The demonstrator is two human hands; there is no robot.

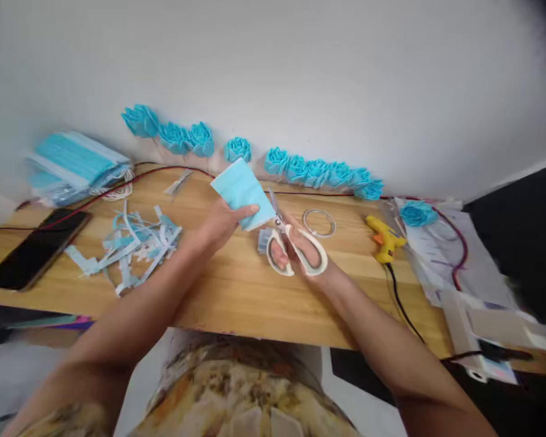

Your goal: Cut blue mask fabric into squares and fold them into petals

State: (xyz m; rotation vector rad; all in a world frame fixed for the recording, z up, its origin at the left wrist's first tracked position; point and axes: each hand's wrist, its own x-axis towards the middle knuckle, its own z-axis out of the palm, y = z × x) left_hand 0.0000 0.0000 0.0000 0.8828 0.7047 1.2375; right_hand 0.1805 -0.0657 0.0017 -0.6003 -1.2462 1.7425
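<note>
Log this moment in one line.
left hand: holds blue sheet | right hand: holds scissors near sheet's corner | table: cut strips, glue gun, phone

Soft, fairly bright light falls evenly on the pale wall (277,73) and leaves a faint sheen on the wooden table (241,285), though I cannot tell its source; my left arm (155,303) and right arm (368,321) darken toward me. The wide view stretches both sides, smearing the papers (459,243) at right, while my scissors (278,223) look reasonably crisp mid-scene.
</note>
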